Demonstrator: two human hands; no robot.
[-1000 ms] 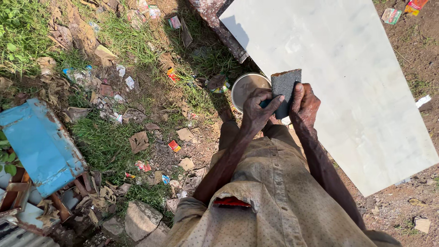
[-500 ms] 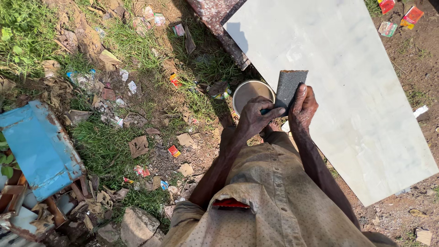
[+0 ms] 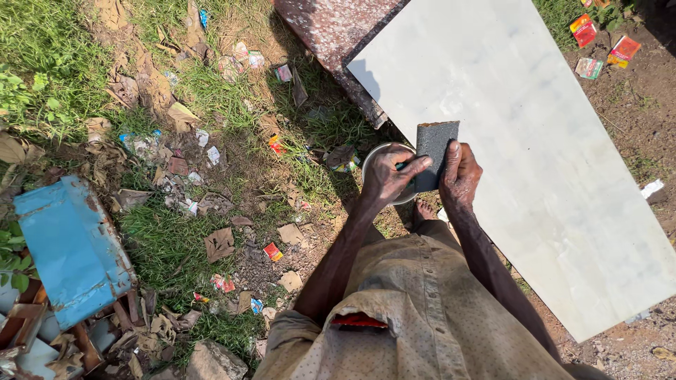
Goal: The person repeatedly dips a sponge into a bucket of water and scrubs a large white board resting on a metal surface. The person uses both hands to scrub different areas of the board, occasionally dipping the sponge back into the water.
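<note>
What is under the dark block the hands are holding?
Under the dark block, a round bowl shows beside the left hand. The hands and block cover most of it, so its contents cannot be seen.

Under my bare foot the ground is brown dirt, with patchy green grass running along its upper and middle parts. A big pale marble slab lies flat on it, one corner overlapping a reddish speckled stone slab. A round metal bowl sits on the dirt just beside the pale slab's edge. Dry leaves, torn paper and bright wrappers are scattered about. A dented blue metal box lies among broken wood and rubble, and a grey rock rests near it.
</note>
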